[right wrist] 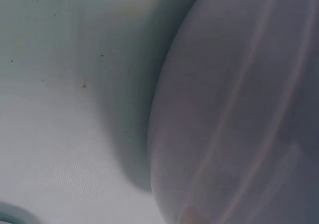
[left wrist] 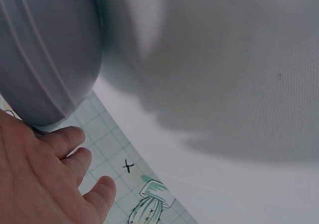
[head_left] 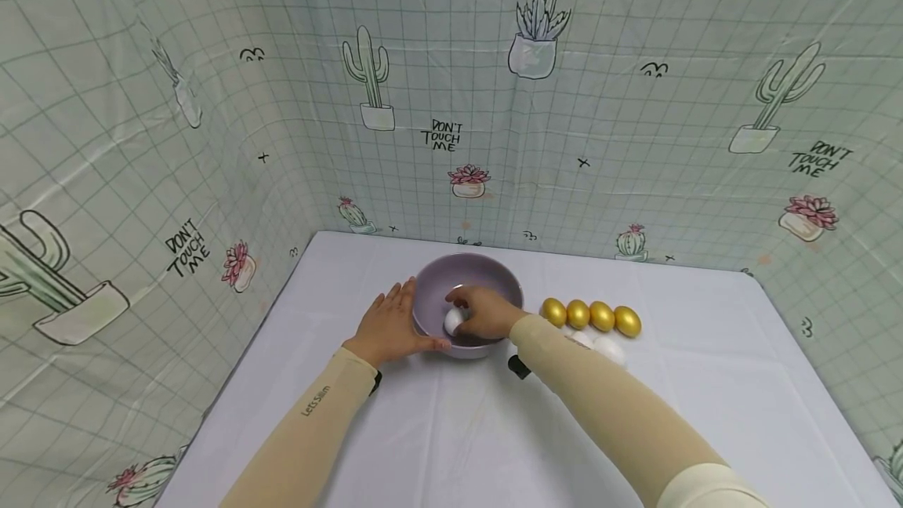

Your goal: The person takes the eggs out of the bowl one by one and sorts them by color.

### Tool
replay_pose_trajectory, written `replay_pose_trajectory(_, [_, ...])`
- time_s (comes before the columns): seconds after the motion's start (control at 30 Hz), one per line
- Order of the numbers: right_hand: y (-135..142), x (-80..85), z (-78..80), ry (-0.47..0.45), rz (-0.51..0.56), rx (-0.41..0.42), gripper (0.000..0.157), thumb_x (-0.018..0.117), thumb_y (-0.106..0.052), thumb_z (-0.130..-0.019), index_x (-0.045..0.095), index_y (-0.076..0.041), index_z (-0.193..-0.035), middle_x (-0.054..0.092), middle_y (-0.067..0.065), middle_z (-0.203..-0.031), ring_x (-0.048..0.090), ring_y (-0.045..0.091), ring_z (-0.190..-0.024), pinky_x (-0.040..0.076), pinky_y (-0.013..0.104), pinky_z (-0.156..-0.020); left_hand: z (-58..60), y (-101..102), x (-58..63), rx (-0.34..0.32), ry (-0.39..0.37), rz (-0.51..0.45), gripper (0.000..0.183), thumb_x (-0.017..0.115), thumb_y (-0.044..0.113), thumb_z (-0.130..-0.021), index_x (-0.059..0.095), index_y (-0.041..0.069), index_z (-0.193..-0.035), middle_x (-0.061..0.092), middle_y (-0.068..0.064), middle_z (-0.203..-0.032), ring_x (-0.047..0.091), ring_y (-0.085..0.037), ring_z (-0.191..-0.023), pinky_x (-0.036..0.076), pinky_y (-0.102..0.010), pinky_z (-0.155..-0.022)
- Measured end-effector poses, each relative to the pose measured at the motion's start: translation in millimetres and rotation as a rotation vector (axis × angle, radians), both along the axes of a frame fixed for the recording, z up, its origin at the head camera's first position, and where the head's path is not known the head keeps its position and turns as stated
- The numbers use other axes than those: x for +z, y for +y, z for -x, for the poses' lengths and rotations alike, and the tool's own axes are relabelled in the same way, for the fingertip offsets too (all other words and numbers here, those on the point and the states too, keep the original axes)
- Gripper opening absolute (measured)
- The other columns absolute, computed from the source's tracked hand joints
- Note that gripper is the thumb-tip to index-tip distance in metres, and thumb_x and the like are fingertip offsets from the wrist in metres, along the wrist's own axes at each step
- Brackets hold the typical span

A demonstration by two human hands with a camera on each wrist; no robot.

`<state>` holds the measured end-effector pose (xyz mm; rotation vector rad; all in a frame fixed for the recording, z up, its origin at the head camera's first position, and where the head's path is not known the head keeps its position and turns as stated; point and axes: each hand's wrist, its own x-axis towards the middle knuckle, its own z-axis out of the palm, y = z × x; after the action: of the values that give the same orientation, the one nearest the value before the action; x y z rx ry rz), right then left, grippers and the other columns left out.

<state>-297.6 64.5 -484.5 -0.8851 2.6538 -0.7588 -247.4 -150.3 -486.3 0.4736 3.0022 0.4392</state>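
A purple bowl [head_left: 430, 288] stands on the white-covered table. My left hand [head_left: 389, 325] rests against its left side in the head view, fingers extended along the outside and thumb along the near rim. In the left wrist view the left fingers [left wrist: 75, 157] lie straight beside the bowl's wall [left wrist: 50, 50]. My right hand [head_left: 487, 313] reaches into the bowl over the right rim. Its curled fingers and thumb hold a white egg [head_left: 453, 322] low in the bowl. The right wrist view is mostly filled by the bowl's outer wall [right wrist: 224, 104], with the right hand largely hidden.
A row of several gold eggs [head_left: 578, 314] lies right of the bowl, beyond the right forearm. White eggs [head_left: 609, 350] lie beside that forearm, partly covered by it. A patterned curtain [head_left: 451, 85] hangs behind and along the left of the table [head_left: 705, 382].
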Motion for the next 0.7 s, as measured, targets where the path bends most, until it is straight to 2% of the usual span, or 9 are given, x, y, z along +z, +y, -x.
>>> replay_pose_trajectory(0.4, [-7, 4.4, -6.6, 0.003, -0.067, 0.012, 0.054, 0.083, -0.014, -0.078, 0.064, -0.005, -0.128, 0.067, 0.006, -0.115, 0.061, 0.018, -0.106, 0.048, 0.034, -0.095, -0.8, 0, 0.3, -0.005, 0.008, -0.005, 0.134, 0.063, 0.085, -0.069, 0.014, -0.004, -0.157, 0.025, -0.019, -0.160, 0.022, -0.035, -0.148, 0.019, -0.052, -0.118])
replay_pose_trajectory(0.7, [-13, 5.5, -6.7, -0.015, -0.080, 0.038, 0.055, 0.081, -0.008, -0.077, 0.063, -0.004, -0.129, 0.067, 0.008, -0.122, 0.060, 0.022, -0.115, 0.046, 0.036, -0.101, 0.0, -1, 0.2, -0.003, 0.010, -0.009, 0.134, 0.064, 0.084, -0.069, 0.015, -0.005, -0.157, 0.026, -0.020, -0.160, 0.023, -0.035, -0.147, 0.020, -0.052, -0.117])
